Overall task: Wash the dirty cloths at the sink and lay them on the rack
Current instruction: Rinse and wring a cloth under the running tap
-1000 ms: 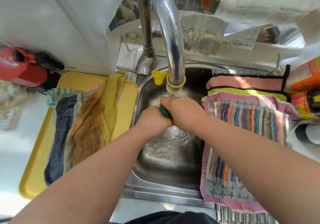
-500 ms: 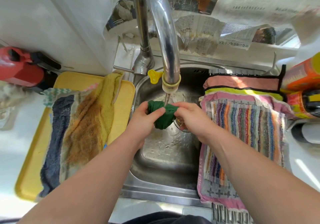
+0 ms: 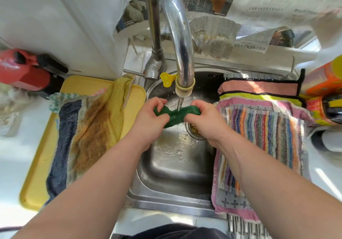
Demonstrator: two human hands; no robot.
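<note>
Left hand (image 3: 148, 116): it grasps the left end of the green cloth (image 3: 175, 115), fingers curled over it.
Right hand (image 3: 205, 120): it grasps the other end in the same way.
Green cloth: it is stretched between both hands, long axis from left to right, with its middle under the water from the faucet (image 3: 182, 53), above the sink (image 3: 175, 164).
Rack (image 3: 244, 227): it lies to the right, so the right hand is nearer; a striped cloth (image 3: 268, 133) lies over it.
Yellow tray (image 3: 37, 183): it stands on the left and holds the dirty cloths (image 3: 83, 137), nearer the left hand.
</note>
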